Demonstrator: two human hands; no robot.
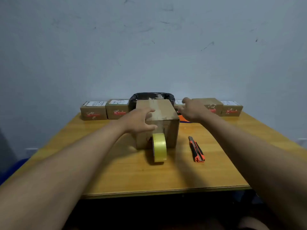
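Observation:
A closed cardboard box (163,113) stands in the middle of the wooden table (116,171), with clear tape along its top seam. My left hand (141,121) rests on the box's front left top corner, fingers on the lid and thumb down the front face. A strip of tape seems to run from the box front down to a yellow tape roll (159,147), which stands on edge against the front of the box. My right hand (192,109) hovers open to the right of the box, beyond its right edge, touching nothing that I can see.
An orange and black utility knife (196,149) lies on the table right of the roll. A black-lined bin (152,97) stands behind the box. Small labelled cartons (93,110) (231,108) line the table's far edge against the wall.

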